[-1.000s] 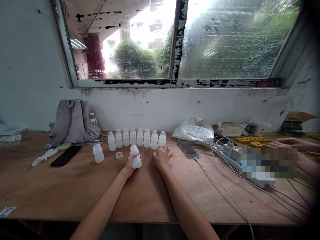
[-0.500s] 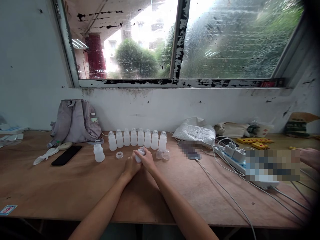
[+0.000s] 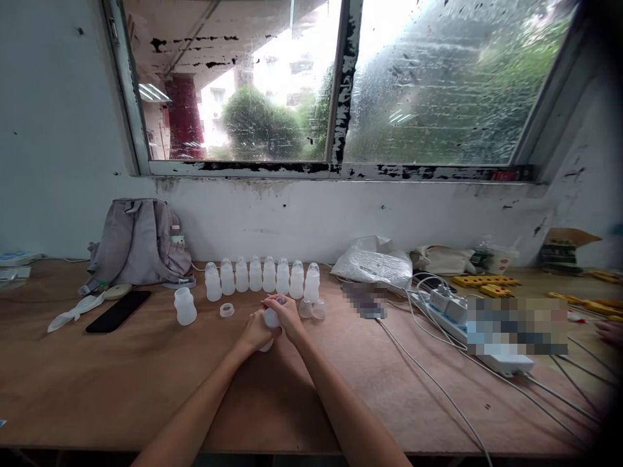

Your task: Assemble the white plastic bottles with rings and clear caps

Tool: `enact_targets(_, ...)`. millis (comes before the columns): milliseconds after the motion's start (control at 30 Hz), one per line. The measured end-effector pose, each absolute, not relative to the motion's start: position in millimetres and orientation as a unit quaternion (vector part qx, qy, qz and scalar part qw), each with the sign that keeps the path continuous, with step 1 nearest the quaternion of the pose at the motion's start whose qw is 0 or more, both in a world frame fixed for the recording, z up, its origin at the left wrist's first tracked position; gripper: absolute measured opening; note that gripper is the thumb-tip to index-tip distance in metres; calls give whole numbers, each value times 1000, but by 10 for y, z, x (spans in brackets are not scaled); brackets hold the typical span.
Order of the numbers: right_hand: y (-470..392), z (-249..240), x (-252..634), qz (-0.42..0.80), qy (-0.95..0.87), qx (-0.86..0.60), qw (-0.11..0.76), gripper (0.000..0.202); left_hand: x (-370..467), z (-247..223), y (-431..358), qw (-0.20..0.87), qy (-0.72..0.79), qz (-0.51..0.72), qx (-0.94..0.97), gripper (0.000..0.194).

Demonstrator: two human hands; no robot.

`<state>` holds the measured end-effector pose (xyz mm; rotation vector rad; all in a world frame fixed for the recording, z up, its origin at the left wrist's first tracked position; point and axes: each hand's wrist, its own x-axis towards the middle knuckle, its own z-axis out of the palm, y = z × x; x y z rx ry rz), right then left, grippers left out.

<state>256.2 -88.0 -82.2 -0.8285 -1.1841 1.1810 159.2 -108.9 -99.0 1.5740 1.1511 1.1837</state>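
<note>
Both of my hands are closed around one frosted white baby bottle just above the table. My left hand wraps its body, and part of the bottle shows below the fingers. My right hand grips it near the top, where the fingers hide much of it. Behind my hands stands a row of several similar capped bottles. An open bottle without a cap stands to the left. Between it and my hands lies a white ring. Clear caps lie just right of my right hand.
A black phone and a grey backpack are at left. A silvery plastic bag, a power strip and loose cables occupy the right. Another person's hand shows at the far right edge.
The bottle in my hands has tilted, so that its lower part now shows beneath my left hand. My right hand has shifted its grip. The other person's hand has moved lower and rightward.
</note>
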Motion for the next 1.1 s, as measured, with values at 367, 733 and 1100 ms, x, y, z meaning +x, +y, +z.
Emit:
enact_targets(367,-1156,-502,2735,609,-579,-231,491,41,1446,-849,-1306,821,165,359,411,27)
enact_targets(733,-902,-674,2775,570,-480,-293,599,32,1497,-828,-1280,774,287,364,430,39)
enact_targets(1100,-805,-804,2823,586,-419,-332,610,31,1481,-855,-1234,758,316,382,425,43)
